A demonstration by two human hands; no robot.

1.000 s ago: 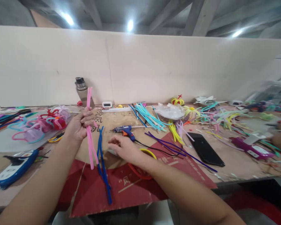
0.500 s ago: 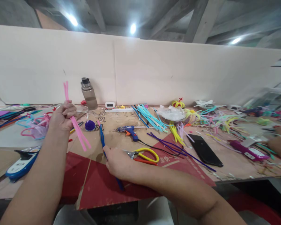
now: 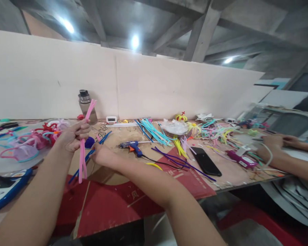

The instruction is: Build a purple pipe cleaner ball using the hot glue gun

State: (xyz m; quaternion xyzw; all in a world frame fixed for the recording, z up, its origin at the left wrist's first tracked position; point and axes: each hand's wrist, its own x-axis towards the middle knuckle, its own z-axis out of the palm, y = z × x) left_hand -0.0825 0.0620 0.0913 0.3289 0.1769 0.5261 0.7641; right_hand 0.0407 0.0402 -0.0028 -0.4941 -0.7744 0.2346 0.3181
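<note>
My left hand [image 3: 78,136] is closed around a few pink pipe cleaners [image 3: 82,160], held upright above the table with their ends sticking out above and below the fist. Close beside it, my right hand [image 3: 100,154] grips blue pipe cleaners [image 3: 87,155], which slant from upper right to lower left. Behind the two hands sits a dark purple fuzzy ball [image 3: 89,142], partly covered. A blue glue gun [image 3: 135,148] lies on the cardboard to the right of my right hand. The yellow-handled pliers [image 3: 154,166] are mostly hidden by my right forearm.
Light blue pipe cleaners [image 3: 157,131], a black phone [image 3: 205,161] and a purple device [image 3: 241,159] lie to the right. A water bottle [image 3: 85,109] stands by the white partition. At left is a blue-and-white power strip [image 3: 9,189]. Another person's hands [image 3: 273,147] rest at far right.
My right hand has moved left with the blue pipe cleaners, close to my left hand. The pink pipe cleaners now stand more upright. The view has turned right, showing more of the other person.
</note>
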